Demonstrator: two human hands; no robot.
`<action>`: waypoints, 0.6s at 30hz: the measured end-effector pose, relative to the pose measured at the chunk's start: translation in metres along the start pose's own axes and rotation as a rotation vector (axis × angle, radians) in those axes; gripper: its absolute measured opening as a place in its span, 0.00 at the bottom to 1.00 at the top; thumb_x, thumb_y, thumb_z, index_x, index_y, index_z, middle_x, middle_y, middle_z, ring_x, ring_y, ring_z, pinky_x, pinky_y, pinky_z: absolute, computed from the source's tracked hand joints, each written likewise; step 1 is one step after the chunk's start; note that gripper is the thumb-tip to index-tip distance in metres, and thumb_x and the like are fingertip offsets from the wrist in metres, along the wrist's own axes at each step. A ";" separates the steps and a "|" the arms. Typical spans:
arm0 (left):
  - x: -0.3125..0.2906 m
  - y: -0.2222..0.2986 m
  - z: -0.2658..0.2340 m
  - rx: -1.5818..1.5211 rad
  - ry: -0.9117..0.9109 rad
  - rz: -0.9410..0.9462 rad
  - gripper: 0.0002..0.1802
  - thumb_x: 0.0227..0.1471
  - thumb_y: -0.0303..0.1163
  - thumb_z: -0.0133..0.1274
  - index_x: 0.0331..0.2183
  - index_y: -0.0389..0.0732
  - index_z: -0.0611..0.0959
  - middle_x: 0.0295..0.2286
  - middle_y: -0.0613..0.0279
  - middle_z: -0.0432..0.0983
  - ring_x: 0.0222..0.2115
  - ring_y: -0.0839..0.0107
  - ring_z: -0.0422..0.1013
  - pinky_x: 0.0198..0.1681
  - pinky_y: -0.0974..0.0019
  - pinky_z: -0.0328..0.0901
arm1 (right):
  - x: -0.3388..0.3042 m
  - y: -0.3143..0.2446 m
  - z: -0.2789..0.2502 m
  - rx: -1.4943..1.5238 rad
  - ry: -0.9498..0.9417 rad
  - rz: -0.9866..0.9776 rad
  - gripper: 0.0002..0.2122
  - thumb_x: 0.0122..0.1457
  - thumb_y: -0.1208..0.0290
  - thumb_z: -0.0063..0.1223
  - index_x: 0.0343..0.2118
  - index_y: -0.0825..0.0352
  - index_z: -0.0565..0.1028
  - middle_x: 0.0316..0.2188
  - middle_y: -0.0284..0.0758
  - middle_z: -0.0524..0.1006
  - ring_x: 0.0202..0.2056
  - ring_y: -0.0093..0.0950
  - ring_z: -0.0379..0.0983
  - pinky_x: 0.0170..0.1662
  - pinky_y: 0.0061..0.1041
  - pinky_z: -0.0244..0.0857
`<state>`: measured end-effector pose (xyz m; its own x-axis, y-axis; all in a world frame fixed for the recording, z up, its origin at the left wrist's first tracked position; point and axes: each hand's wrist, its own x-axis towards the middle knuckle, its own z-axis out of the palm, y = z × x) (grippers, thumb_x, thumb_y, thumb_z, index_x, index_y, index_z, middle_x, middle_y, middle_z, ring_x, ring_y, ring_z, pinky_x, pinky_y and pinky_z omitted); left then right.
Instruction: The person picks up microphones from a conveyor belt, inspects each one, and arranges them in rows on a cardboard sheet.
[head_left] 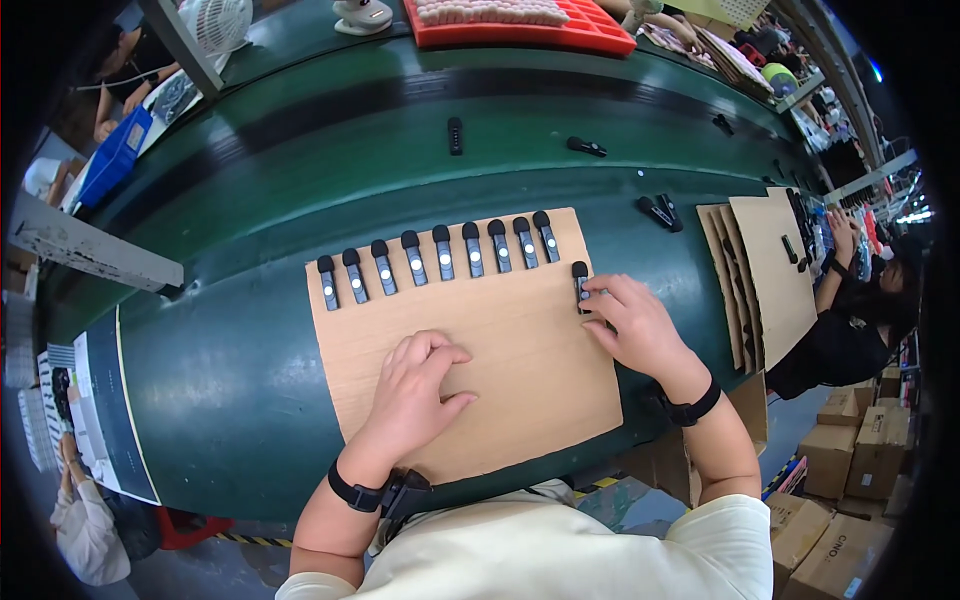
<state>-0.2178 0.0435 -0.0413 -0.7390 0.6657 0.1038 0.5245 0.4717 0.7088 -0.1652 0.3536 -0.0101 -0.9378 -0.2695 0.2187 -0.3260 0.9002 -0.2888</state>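
On the green conveyor belt (300, 190), a brown cardboard sheet (520, 370) is laid flat before the person, and a row of nine small black clip-shaped devices (444, 252) — each with a pale dot on its body — is lined up along the sheet's far edge. A tenth black device (580, 283) lies at the right end of that row, slightly nearer, and it is touched by the fingertips of the right hand (640, 325), which appear to close lightly on it; whether it is fully pinched cannot be told. The left hand (415, 385) is rested on the bare middle of the cardboard, fingers loosely curled and holding nothing. The step in hand is judged to be the setting of this tenth piece into the row. For the next move, the piece would need to be aligned with its neighbours and the fingers released — the sheet being steadied meanwhile by the left hand. More loose black devices (657, 211) are scattered further along the belt, beside a stack of cardboard sheets (765, 270) where another person's arm (838, 250) is at work, and a red tray (560, 35) sits beyond the belt.
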 end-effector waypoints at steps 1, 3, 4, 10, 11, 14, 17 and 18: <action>0.000 0.000 0.000 0.001 0.002 -0.001 0.23 0.35 0.31 0.69 0.37 0.44 0.79 0.40 0.61 0.68 0.45 0.57 0.65 0.50 0.57 0.60 | 0.000 0.002 -0.001 0.026 -0.010 0.022 0.15 0.44 0.81 0.63 0.37 0.66 0.74 0.42 0.38 0.74 0.44 0.41 0.72 0.45 0.33 0.69; 0.000 -0.001 0.000 0.001 0.002 0.002 0.23 0.34 0.31 0.69 0.37 0.44 0.79 0.40 0.61 0.68 0.45 0.57 0.66 0.50 0.57 0.60 | -0.001 0.004 -0.002 0.077 -0.029 0.070 0.17 0.44 0.79 0.64 0.40 0.65 0.74 0.45 0.38 0.72 0.48 0.41 0.70 0.48 0.34 0.68; 0.000 -0.001 0.000 0.006 -0.002 0.009 0.23 0.34 0.31 0.69 0.37 0.44 0.79 0.40 0.61 0.68 0.45 0.57 0.66 0.50 0.57 0.60 | -0.001 0.004 -0.003 0.077 -0.022 0.075 0.17 0.44 0.79 0.64 0.40 0.65 0.74 0.45 0.38 0.72 0.48 0.41 0.70 0.48 0.34 0.68; 0.002 0.000 0.001 0.036 0.004 0.025 0.25 0.33 0.30 0.70 0.38 0.44 0.79 0.39 0.60 0.69 0.44 0.57 0.66 0.49 0.58 0.60 | 0.010 0.012 -0.003 0.179 -0.014 0.122 0.26 0.44 0.77 0.65 0.49 0.64 0.70 0.51 0.39 0.69 0.52 0.39 0.67 0.54 0.33 0.64; 0.002 0.001 0.001 0.045 0.009 0.032 0.25 0.33 0.30 0.70 0.38 0.44 0.79 0.39 0.60 0.69 0.44 0.57 0.66 0.49 0.58 0.60 | 0.011 0.015 -0.003 0.173 -0.026 0.105 0.28 0.44 0.77 0.65 0.51 0.64 0.69 0.52 0.39 0.69 0.53 0.39 0.66 0.55 0.32 0.64; 0.003 0.002 0.003 0.065 0.004 0.031 0.25 0.33 0.30 0.70 0.38 0.44 0.79 0.39 0.60 0.69 0.44 0.58 0.66 0.49 0.58 0.61 | 0.015 0.027 -0.002 0.233 -0.061 0.109 0.28 0.44 0.78 0.65 0.52 0.65 0.68 0.53 0.39 0.69 0.53 0.39 0.66 0.57 0.32 0.62; 0.004 0.005 0.002 0.083 -0.002 0.030 0.25 0.32 0.30 0.70 0.38 0.44 0.79 0.38 0.60 0.69 0.44 0.58 0.67 0.49 0.58 0.61 | 0.024 0.038 -0.003 0.266 -0.057 0.105 0.28 0.45 0.78 0.64 0.52 0.65 0.68 0.53 0.39 0.69 0.53 0.39 0.66 0.58 0.32 0.62; 0.005 0.005 0.002 0.087 -0.002 0.026 0.25 0.32 0.30 0.70 0.38 0.44 0.79 0.38 0.60 0.69 0.43 0.58 0.67 0.49 0.58 0.61 | 0.029 0.041 -0.003 0.267 -0.041 0.098 0.28 0.45 0.78 0.64 0.53 0.66 0.68 0.53 0.40 0.69 0.53 0.39 0.66 0.57 0.32 0.62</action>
<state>-0.2179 0.0501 -0.0384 -0.7241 0.6791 0.1202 0.5783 0.5029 0.6423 -0.2054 0.3834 -0.0123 -0.9687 -0.2040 0.1418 -0.2484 0.8021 -0.5431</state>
